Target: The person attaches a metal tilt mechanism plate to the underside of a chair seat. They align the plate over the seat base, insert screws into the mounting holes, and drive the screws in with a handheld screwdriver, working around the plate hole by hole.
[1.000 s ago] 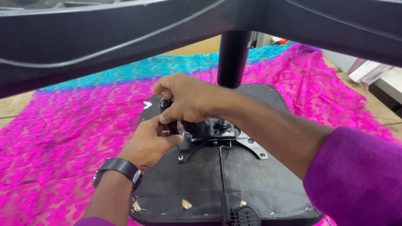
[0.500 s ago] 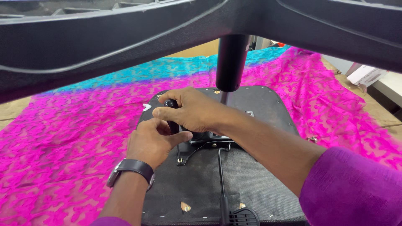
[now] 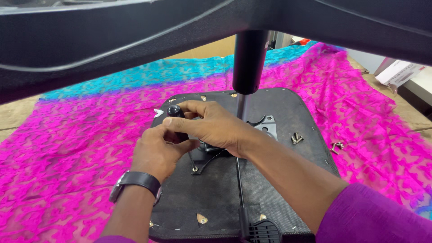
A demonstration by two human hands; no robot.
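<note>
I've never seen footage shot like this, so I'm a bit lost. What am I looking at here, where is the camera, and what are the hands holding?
The camera sits on the person's head and looks down, so both arms reach in from the bottom. There is no machine, only two bare hands. The left hand, with a wristwatch, and the right hand close together around a black knob on the metal mechanism fixed to the underside of a black chair seat. The seat lies upside down on a pink and blue cloth. Loose screws lie on the seat, more on the cloth. A black column rises from the mechanism, and the dark shapes above are out-of-focus chair parts.
</note>
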